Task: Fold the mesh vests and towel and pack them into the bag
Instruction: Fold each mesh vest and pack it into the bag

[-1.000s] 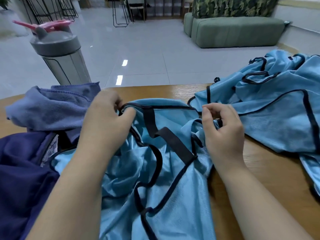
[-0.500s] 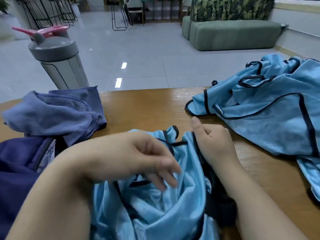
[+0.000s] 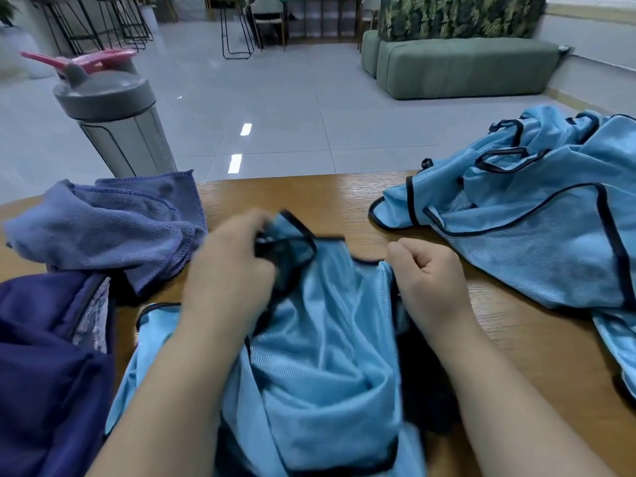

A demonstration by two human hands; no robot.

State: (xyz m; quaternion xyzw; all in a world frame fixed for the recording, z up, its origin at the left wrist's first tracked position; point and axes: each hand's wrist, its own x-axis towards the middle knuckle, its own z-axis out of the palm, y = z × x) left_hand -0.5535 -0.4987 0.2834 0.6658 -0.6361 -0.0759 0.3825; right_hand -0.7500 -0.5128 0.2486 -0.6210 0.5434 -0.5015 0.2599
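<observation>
Head view: left hand (image 3: 229, 270) and right hand (image 3: 426, 284) gripping blue vest (image 3: 320, 356).

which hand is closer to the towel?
Left. The left hand grips the vest right beside the towel; the right hand grips the vest's other edge, farther away.

Shiny blue mesh vest (image 3: 327, 356), matt terry towel (image 3: 113, 228), glossy wood-grain table (image 3: 516, 356), translucent plastic bottle (image 3: 120, 129).

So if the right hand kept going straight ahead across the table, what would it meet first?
Probably nothing soon: the right hand, gripping the near vest, faces bare table up to the far edge. The other vest lies off to its right, though depth is unclear.
</observation>
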